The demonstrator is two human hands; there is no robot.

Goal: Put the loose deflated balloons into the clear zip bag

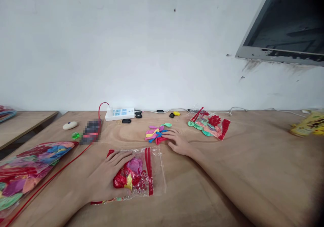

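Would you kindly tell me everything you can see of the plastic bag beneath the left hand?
The plastic bag lies on the wooden table. It looks thin, glossy and transparent, with red printing; red stripes cross it near its right end, followed by a plain clear margin. Purple and yellow pieces, apparently balloons, show through the film. The left hand rests over its left part, hiding much of it. Whether it is sealed cannot be told.

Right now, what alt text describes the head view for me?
A person's left hand lies on a clear, red-striped bag of deflated balloons on a wooden table, while the right hand touches a pile of loose ones. Another balloon bag lies left, a third bag right; a white power strip sits behind.
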